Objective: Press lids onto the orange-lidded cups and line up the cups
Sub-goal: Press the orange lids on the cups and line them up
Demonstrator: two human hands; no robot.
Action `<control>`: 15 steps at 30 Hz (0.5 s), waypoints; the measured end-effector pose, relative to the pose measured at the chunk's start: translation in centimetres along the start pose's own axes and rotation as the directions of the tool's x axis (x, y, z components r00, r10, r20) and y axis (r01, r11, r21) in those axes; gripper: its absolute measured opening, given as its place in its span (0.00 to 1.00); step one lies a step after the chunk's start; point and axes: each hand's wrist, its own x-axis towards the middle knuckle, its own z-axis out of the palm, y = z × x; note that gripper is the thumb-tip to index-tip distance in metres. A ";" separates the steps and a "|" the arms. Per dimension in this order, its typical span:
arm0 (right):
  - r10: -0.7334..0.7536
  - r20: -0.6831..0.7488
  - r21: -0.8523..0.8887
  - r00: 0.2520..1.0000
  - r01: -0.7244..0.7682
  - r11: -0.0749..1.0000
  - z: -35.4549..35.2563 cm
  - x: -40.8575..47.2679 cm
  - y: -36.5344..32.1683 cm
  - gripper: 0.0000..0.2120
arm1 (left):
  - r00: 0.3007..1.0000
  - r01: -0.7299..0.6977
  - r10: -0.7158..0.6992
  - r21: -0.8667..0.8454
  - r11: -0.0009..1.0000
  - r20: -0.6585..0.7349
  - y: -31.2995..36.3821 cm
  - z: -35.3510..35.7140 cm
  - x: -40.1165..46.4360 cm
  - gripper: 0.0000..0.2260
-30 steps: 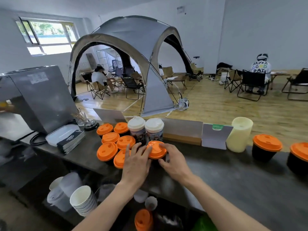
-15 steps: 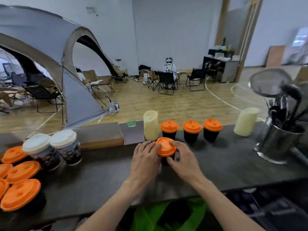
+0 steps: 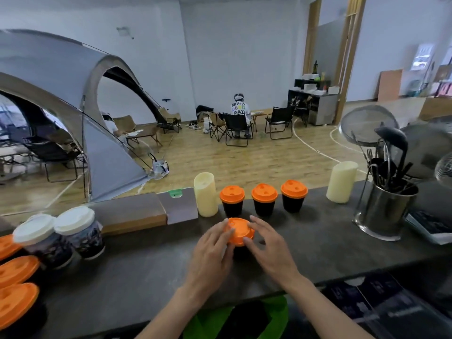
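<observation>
Dark and matte, the counter [image 3: 137,272] ran across the front of a wide hall with a wooden floor. On it, just in front of a row of three lidded cups [image 3: 263,199], stood the cup being worked on [image 3: 241,249], black-walled with an orange lid [image 3: 239,230]. The left hand [image 3: 212,250] and right hand [image 3: 268,245] flanked that cup, fingers spread over the lid's rim from both sides, touching it but not clenched round the body. Left of the row stood a cream cylinder [image 3: 206,195]; further left still, more orange-lidded cups [image 3: 15,287] waited at the counter's edge.

The cup looked like thin paper or plastic, light and easily crushed, and whether it was full could not be told. Its lid seemed a stiff, smooth snap-on. Pressure probably belonged on the rim, evenly all round, not in the centre; for moving, a gentle hold low on the wall would likely suit.
</observation>
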 end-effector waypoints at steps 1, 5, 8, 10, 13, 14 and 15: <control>-0.021 -0.010 -0.009 1.000 0.021 1.000 0.2 -0.1 0.1 0.24 | 0.999 -0.033 0.032 0.035 0.999 0.013 -0.2 0.6 -0.3 0.22; -0.057 -0.017 -0.016 0.998 0.057 0.998 0.3 -0.1 0.3 0.26 | 1.000 -0.002 0.003 0.052 0.999 -0.002 -0.3 1.9 -0.8 0.23; -0.081 -0.010 -0.095 0.997 0.080 0.992 -0.1 0.1 0.1 0.26 | 0.999 -0.033 0.031 0.071 0.997 0.026 -0.2 1.1 -0.5 0.21; -0.102 -0.044 -0.183 0.994 0.092 0.979 -0.2 -0.1 -0.5 0.23 | 0.997 -0.044 0.033 0.155 0.987 0.069 -0.5 0.3 0.2 0.21; -0.189 -0.058 -0.314 0.980 0.162 0.936 0.0 -0.8 -2.4 0.15 | 0.991 -0.028 -0.014 0.309 0.951 0.130 -1.2 -1.5 2.1 0.24; -0.226 -0.050 -0.351 0.973 0.195 0.916 0.0 -0.7 -2.9 0.13 | 0.989 -0.032 -0.015 0.314 0.949 0.147 -1.3 -2.0 2.5 0.24; -0.245 -0.052 -0.370 0.968 0.209 0.905 -0.2 -0.5 -3.4 0.12 | 0.987 -0.047 -0.003 0.301 0.953 0.162 -1.4 -2.5 2.8 0.24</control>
